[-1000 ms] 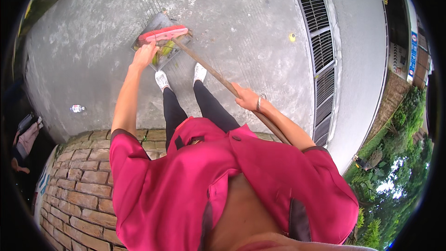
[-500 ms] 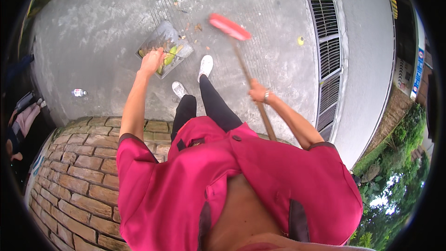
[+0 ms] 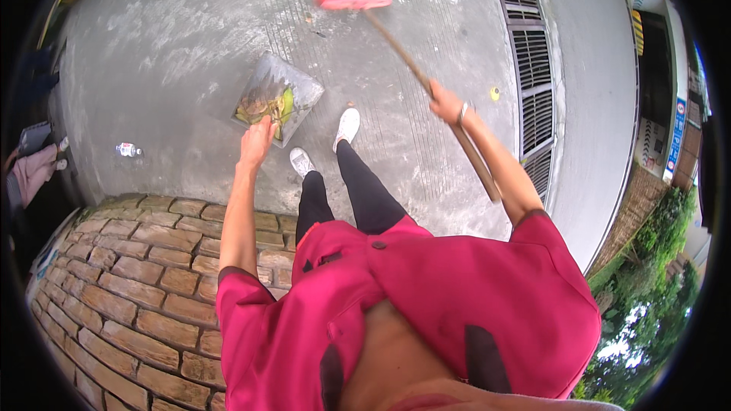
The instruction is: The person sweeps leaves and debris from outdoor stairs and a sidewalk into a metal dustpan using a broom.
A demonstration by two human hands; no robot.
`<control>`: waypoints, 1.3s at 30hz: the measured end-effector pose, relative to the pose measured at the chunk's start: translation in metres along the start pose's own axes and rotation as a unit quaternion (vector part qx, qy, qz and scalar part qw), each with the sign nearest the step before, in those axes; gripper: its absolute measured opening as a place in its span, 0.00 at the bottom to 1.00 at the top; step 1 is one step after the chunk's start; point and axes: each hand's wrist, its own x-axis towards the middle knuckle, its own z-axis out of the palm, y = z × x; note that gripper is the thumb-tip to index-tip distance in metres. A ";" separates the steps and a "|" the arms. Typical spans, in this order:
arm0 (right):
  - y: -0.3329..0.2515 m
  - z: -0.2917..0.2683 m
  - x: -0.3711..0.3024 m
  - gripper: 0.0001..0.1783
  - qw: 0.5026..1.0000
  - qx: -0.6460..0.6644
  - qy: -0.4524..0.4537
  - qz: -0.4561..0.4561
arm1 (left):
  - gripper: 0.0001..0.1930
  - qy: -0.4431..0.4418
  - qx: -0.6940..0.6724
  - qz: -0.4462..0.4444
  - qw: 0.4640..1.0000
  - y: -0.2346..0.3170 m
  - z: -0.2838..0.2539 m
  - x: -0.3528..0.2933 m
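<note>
My right hand [image 3: 446, 102] is wrapped round the brown stick of a broom [image 3: 405, 52], partway along it. The broom's red head [image 3: 354, 1] is out over the concrete, ahead of the dustpan and a little blurred. My left hand [image 3: 260, 137] is closed at the near side of a grey dustpan [image 3: 307, 91], on its handle, which the fingers mostly hide. Yellow-green and brown leaves [image 3: 285, 105] lie inside the pan. The pan sits at an angle, just left of and ahead of my white shoes [image 3: 347, 125].
A plastic bottle [image 3: 129, 150] lies on the concrete at left. A yellow-green round thing [image 3: 495, 93] is near the drain grate [image 3: 531, 53] on the right. A stone-block surface [image 3: 152, 274] is at lower left. Another person in pink [image 3: 36, 171] is at the far left edge.
The broom head has swung farther out and slightly left, its stick tilting more. My right hand has moved up and right. In the picture, the dustpan and left hand sit slightly lower and farther right.
</note>
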 end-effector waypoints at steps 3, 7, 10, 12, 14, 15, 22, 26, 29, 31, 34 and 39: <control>-0.006 0.003 0.089 0.21 0.995 -0.043 0.037 0.082 | 0.11 0.028 -0.019 -0.019 0.999 -0.006 0.004 0.001; -0.042 0.093 0.081 0.20 0.982 -0.089 -0.155 0.055 | 0.11 0.057 -0.015 -0.017 0.998 -0.019 0.010 0.011; -0.043 0.135 -0.002 0.22 0.979 -0.083 -0.184 -0.014 | 0.13 0.029 -0.027 -0.028 0.999 -0.029 0.015 0.013; -0.038 0.134 -0.057 0.30 0.976 -0.037 -0.211 -0.044 | 0.14 -0.018 -0.031 -0.035 0.999 -0.040 0.013 0.004; -0.041 0.130 -0.107 0.38 0.973 -0.017 -0.211 -0.095 | 0.15 0.041 -0.058 -0.044 0.997 -0.049 0.010 -0.016; -0.045 0.130 -0.129 0.38 0.971 -0.016 -0.228 -0.078 | 0.16 0.047 -0.099 -0.044 0.993 -0.053 0.012 -0.027; -0.062 0.123 -0.220 0.36 0.997 0.039 -0.064 0.021 | 0.14 0.075 -0.132 -0.042 0.987 -0.071 -0.002 -0.115; -0.054 0.113 -0.236 0.21 0.985 0.161 -0.017 0.065 | 0.11 0.144 -0.130 -0.051 0.980 -0.072 -0.024 -0.163; -0.045 0.109 -0.239 0.16 0.973 0.210 -0.020 0.091 | 0.10 0.161 -0.134 -0.087 0.974 -0.070 -0.039 -0.194; -0.037 0.109 -0.239 0.15 0.971 0.215 -0.033 0.102 | 0.10 0.178 -0.140 -0.109 0.968 -0.067 -0.040 -0.211; -0.024 0.111 -0.240 0.14 0.969 0.214 -0.052 0.107 | 0.10 0.212 -0.127 -0.126 0.961 -0.067 -0.038 -0.231; -0.014 0.118 -0.239 0.11 0.969 0.200 -0.084 0.119 | 0.09 0.236 -0.133 -0.149 0.951 -0.082 -0.026 -0.249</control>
